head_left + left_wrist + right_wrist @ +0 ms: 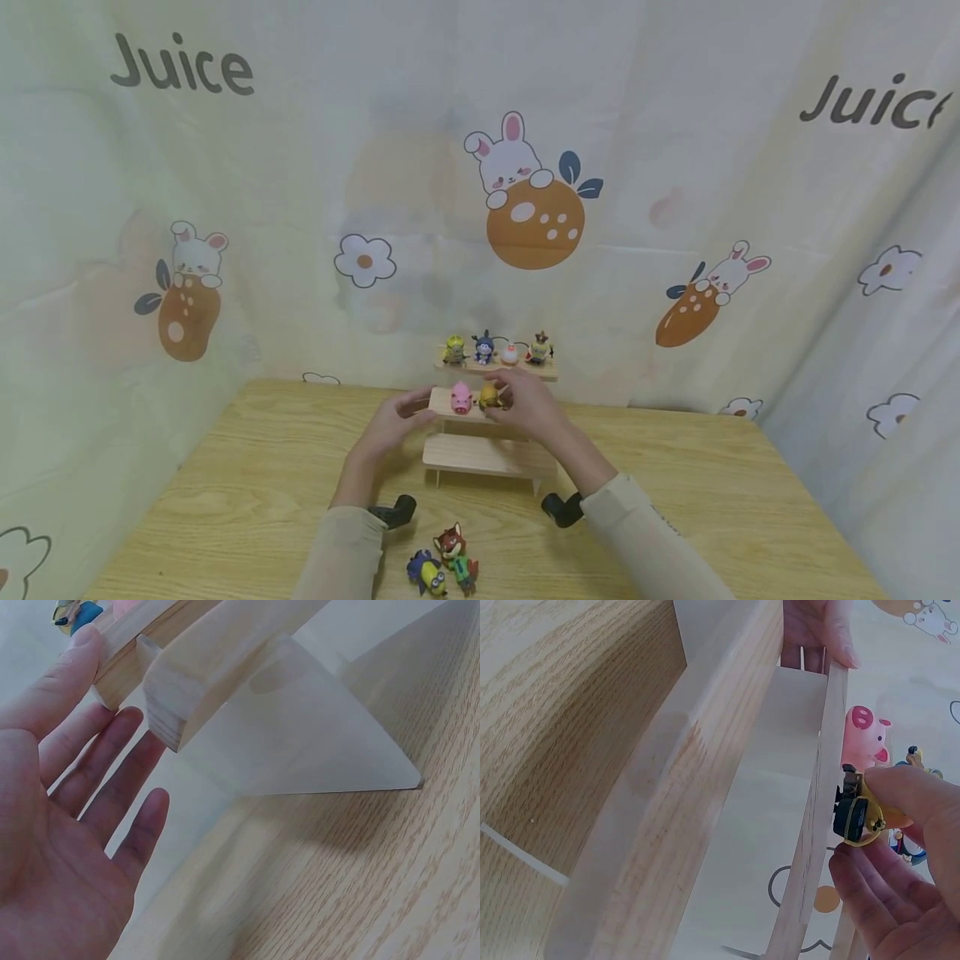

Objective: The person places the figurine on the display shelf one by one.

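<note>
My right hand pinches a yellow-and-black toy figure between thumb and fingers, at the middle tier of a stepped wooden shelf. A pink pig figure stands just left of it on that tier. At the tier's left end, my left hand holds the board, thumb against its top edge and forefinger below. The other left fingers spread out loosely. The toy's far side is hidden by my right hand.
Several figures stand on the top tier. On the table nearer me lie a fox figure and a yellow-and-blue minion figure. Black angled pieces sit by both forearms. A printed curtain hangs behind.
</note>
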`<state>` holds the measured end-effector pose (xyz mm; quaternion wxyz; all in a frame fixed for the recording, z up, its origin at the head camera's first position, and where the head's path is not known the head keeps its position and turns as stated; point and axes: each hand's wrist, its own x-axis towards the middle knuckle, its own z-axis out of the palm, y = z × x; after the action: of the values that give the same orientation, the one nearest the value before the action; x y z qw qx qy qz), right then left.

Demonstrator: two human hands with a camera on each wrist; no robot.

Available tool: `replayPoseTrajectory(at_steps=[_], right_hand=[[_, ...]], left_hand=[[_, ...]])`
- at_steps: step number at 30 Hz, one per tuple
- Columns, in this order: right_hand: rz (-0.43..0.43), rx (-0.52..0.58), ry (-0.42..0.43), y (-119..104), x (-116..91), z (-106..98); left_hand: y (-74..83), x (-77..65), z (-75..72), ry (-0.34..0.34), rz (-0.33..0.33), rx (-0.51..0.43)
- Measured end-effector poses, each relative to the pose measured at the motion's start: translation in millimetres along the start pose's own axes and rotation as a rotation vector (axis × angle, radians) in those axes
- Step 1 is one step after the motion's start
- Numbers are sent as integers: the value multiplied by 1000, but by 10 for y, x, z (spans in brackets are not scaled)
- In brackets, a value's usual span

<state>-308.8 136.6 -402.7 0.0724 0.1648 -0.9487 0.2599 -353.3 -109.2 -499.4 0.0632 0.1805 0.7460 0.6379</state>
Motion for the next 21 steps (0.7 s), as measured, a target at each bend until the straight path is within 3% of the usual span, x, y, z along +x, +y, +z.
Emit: replayPoseTrajectory(at_steps=[9,21], right_hand=[[-32,3,24,-7,-16,-18],[-45,-18,-9,-13,-46,-25]], left_hand=[[11,3,5,-5,6,2],[4,-1,5,13,8,19]])
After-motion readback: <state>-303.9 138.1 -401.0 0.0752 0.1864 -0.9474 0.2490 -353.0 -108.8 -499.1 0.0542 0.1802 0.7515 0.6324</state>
